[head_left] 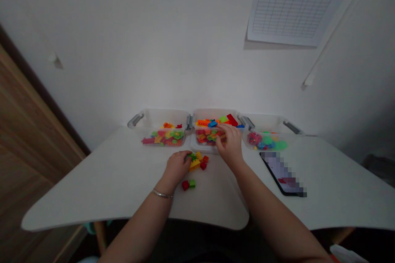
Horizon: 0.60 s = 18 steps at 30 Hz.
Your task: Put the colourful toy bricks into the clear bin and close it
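My left hand (177, 167) rests on the table with its fingers curled against a small cluster of yellow and green building blocks (194, 165). Its fingertips are partly hidden by the hand itself. Beside that cluster lie an orange block (205, 159) and a red block (203, 166). Nearer to me are another red block (185, 185) and a green block (192, 183). My right hand (231, 144) reaches over the front rim of the middle clear box (197, 111), fingers and thumb apart, by the colorful blocks heaped inside. I see nothing held in it.
To the left stands a clear box (148, 116) of mixed blocks, to the right another clear box (262, 120) with colorful pieces. A phone (282, 174) lies on the white table (123, 181), right of my right forearm. A printed sheet (286, 8) hangs on the wall.
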### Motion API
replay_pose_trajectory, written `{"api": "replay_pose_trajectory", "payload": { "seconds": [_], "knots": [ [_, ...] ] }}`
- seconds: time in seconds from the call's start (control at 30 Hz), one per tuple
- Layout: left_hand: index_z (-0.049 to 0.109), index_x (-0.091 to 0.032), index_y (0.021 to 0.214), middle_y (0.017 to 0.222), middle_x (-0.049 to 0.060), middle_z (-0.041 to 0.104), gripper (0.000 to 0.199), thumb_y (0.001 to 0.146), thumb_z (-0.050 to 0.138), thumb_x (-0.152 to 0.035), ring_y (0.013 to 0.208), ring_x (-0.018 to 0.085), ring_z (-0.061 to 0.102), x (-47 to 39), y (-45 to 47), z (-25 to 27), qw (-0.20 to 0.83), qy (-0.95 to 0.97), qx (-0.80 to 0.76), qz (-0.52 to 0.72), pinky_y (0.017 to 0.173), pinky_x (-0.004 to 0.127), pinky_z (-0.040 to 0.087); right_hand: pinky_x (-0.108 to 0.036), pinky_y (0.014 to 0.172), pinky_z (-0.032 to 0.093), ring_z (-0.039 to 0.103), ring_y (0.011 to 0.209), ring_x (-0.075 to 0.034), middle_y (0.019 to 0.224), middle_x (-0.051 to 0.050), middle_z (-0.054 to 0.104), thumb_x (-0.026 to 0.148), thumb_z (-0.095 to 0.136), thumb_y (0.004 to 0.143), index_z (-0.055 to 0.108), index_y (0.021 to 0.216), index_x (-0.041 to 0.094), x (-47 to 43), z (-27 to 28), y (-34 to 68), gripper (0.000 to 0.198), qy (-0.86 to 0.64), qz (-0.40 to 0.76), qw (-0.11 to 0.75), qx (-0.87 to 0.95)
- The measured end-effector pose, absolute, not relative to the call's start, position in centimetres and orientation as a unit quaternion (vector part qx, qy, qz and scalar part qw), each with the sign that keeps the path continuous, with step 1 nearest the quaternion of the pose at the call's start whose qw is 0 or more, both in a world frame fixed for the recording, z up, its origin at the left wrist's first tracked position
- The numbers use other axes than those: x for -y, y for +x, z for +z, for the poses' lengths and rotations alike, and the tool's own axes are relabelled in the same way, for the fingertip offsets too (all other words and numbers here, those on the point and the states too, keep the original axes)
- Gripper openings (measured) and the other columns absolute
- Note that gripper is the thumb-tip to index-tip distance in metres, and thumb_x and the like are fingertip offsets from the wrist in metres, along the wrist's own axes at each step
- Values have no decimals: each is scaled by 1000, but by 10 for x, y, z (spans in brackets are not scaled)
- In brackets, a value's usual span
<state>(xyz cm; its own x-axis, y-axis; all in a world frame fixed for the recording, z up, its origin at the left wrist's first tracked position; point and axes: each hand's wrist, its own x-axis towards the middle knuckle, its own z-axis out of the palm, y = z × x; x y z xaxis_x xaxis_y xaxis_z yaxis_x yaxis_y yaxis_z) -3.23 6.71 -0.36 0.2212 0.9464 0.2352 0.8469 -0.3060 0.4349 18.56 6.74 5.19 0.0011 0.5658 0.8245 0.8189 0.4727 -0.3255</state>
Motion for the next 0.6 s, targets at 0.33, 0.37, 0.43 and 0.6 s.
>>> {"api": "replay_pose_trajectory", "payload": {
  "seconds": [0.33, 0.37, 0.43, 0.6],
  "knots": [
    [68, -19, 119, 121, 9, 71, 34, 91, 50, -21, 114, 24, 63, -65, -31, -1, 111, 771, -583, 231, 105, 35, 43, -41, 101, 46, 59, 112, -21, 117, -7, 70, 4, 48, 83, 70, 112, 24, -53, -5, 185, 42, -472, 41, 364, 802],
    [68, -19, 119, 121, 9, 71, 34, 91, 50, -21, 114, 24, 63, -64, -31, 0, 110, 770, -584, 231, 104, 35, 43, -42, 102, 46, 59, 113, -21, 118, -6, 70, 2, 48, 82, 70, 113, 24, -53, -8, 185, 44, -472, 53, 346, 809],
    [69, -19, 119, 121, 9, 71, 34, 91, 50, -21, 113, 24, 63, -64, -31, 0, 109, 770, -585, 231, 103, 35, 44, -42, 103, 46, 60, 114, -20, 120, -5, 71, 2, 50, 82, 71, 114, 25, -54, -11, 186, 45, -470, 75, 327, 816],
    [69, -19, 119, 119, 9, 72, 34, 91, 49, -22, 112, 23, 64, -66, -32, -3, 97, 775, -580, 232, 102, 34, 44, -41, 103, 46, 62, 113, -20, 119, -5, 72, 5, 53, 84, 71, 114, 23, -53, -12, 183, 40, -458, 110, 323, 821]
  ]
}}
